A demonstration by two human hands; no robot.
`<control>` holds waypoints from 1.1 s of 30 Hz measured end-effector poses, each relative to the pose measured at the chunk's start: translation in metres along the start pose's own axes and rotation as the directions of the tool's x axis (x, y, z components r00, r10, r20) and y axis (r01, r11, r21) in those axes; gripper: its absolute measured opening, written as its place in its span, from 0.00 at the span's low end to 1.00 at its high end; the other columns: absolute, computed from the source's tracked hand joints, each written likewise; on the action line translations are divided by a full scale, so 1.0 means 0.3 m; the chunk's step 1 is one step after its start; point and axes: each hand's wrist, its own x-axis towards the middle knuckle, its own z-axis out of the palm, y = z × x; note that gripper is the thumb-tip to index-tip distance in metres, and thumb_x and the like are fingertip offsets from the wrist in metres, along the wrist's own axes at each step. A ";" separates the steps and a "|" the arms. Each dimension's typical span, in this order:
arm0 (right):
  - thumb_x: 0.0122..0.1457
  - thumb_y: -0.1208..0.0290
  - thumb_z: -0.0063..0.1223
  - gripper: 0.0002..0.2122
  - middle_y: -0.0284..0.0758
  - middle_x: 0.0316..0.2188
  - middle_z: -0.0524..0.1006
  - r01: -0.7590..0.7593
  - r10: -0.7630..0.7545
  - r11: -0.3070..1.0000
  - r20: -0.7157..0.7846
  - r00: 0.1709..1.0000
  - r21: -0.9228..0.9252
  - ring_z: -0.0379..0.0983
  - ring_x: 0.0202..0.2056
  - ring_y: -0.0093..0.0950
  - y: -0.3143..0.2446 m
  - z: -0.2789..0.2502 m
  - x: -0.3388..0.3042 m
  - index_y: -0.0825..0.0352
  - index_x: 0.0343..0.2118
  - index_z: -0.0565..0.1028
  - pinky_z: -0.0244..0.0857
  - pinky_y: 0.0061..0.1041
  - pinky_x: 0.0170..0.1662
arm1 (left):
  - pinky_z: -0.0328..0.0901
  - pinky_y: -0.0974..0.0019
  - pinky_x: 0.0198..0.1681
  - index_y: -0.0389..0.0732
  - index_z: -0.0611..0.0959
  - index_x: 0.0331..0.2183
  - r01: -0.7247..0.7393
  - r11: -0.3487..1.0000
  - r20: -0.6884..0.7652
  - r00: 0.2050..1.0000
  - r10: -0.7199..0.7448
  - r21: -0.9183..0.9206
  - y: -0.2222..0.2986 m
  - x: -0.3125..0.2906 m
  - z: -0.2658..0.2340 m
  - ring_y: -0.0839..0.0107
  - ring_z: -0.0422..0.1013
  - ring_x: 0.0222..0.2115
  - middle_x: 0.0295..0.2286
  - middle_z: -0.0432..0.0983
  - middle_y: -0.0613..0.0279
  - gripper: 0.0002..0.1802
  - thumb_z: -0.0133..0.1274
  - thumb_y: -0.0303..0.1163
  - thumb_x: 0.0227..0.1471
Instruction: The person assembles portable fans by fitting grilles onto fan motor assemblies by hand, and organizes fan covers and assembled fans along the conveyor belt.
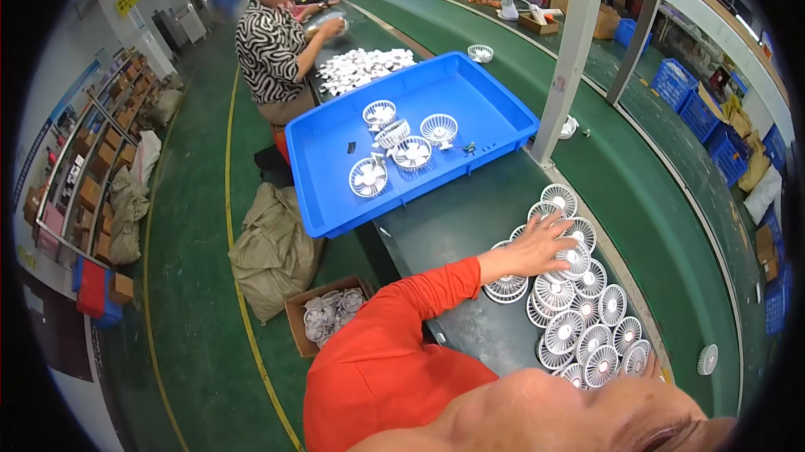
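Head view: white round fan grilles [579,309] lie overlapping on the dark bench beside the green conveyor [654,226].
Left hand [537,251]: spread flat on the pile's upper end, gripping nothing.
Right hand: cannot tell; hidden.
Handling: probably light, thin-ribbed plastic, slippery when stacked; best pinched at the rim.
Nearby: blue tray [335,150] with more grilles.

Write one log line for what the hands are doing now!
left hand: flat on white fan grilles | right hand: not visible | blue tray: holds more grilles
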 end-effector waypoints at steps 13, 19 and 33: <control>0.51 0.77 0.56 0.27 0.49 0.58 0.61 -0.005 0.015 0.963 -0.034 0.999 0.270 0.57 0.59 0.45 0.053 0.037 0.001 0.67 0.57 0.65 0.53 0.37 0.59 | 0.43 0.39 0.60 0.51 0.69 0.56 -0.019 0.999 0.040 0.999 0.018 0.032 -0.006 -0.007 0.077 0.51 0.49 0.61 0.59 0.57 0.55 0.30 0.51 0.49 0.53; 0.52 0.77 0.55 0.27 0.48 0.58 0.60 0.018 0.004 0.961 -0.080 0.997 0.278 0.56 0.59 0.44 0.089 0.140 0.006 0.65 0.57 0.65 0.55 0.37 0.59 | 0.43 0.41 0.61 0.51 0.71 0.54 -0.033 0.999 -0.002 0.999 0.033 0.021 -0.007 0.002 0.084 0.51 0.52 0.61 0.57 0.60 0.53 0.29 0.51 0.51 0.53; 0.53 0.72 0.57 0.27 0.50 0.58 0.60 0.059 -0.032 0.970 -0.115 0.993 0.237 0.56 0.58 0.46 0.111 0.155 -0.016 0.65 0.57 0.65 0.52 0.40 0.60 | 0.44 0.38 0.61 0.51 0.71 0.55 -0.044 0.998 0.039 0.998 0.042 0.036 -0.003 -0.004 0.085 0.50 0.51 0.61 0.57 0.59 0.53 0.30 0.51 0.51 0.53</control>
